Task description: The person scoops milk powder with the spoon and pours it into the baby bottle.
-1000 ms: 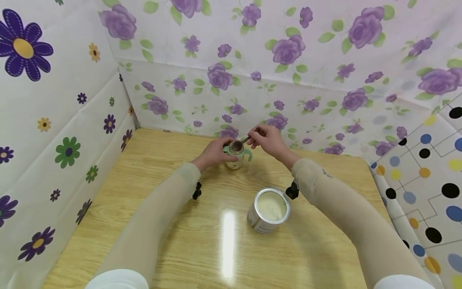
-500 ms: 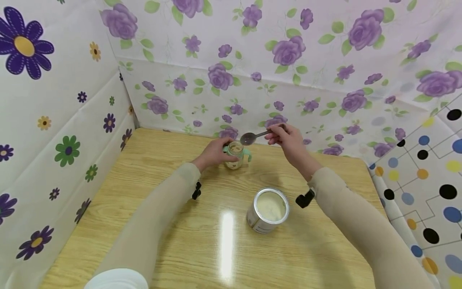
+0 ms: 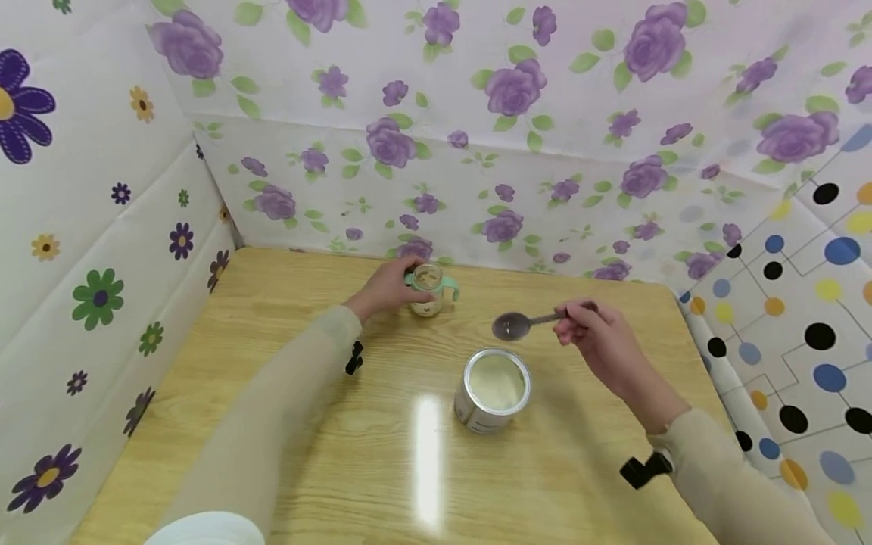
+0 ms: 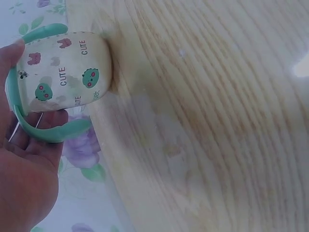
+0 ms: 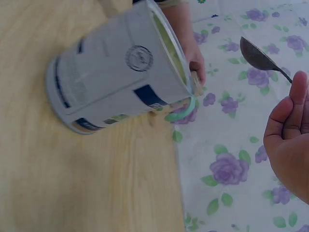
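Refill leg of a scoop cycle, by my read: right hand pinches the metal spoon, bowl empty, just above the open round tin of pale powder. Left hand fingers wrap the small cream two-handled cup with mint-green trim at the wooden worktop back edge. Next: dip into the tin. Path unobstructed; floral wall close behind the cup.

From the head we look down over the whole table. Our left wrist view sits close beside the cup at the far edge; our right wrist view looks leftward past the tin, sharing that cup.
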`<state>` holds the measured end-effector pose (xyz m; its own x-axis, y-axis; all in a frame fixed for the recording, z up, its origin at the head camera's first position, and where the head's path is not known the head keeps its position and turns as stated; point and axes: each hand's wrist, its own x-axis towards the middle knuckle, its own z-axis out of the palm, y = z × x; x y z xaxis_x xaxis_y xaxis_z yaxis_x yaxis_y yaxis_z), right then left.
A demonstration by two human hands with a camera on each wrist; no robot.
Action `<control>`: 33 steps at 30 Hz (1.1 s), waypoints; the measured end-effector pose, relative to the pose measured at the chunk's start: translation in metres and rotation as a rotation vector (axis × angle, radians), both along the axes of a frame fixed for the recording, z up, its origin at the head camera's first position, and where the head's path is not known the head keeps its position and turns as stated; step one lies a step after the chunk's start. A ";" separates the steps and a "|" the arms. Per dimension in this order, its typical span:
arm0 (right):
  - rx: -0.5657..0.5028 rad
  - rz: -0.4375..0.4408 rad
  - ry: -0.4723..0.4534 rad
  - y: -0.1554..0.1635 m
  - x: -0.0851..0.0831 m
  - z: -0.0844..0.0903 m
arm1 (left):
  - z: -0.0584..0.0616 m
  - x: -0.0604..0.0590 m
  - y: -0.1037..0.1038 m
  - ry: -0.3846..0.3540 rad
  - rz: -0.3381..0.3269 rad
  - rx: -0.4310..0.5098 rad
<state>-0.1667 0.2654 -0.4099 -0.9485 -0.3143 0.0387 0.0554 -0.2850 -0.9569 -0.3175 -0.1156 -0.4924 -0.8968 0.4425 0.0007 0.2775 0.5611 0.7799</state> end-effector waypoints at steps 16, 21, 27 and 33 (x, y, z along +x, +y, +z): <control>0.517 0.073 0.321 0.013 0.056 -0.021 | 0.018 0.001 0.000 0.056 -0.043 -0.142; 0.596 0.087 0.406 0.012 0.055 -0.026 | 0.039 0.016 0.003 0.155 -0.074 -0.123; 0.626 0.089 0.400 0.010 0.052 -0.027 | 0.066 0.059 0.018 0.196 -0.201 -0.085; 0.649 0.110 0.387 0.006 0.052 -0.027 | 0.059 0.100 0.028 0.079 -0.368 -0.069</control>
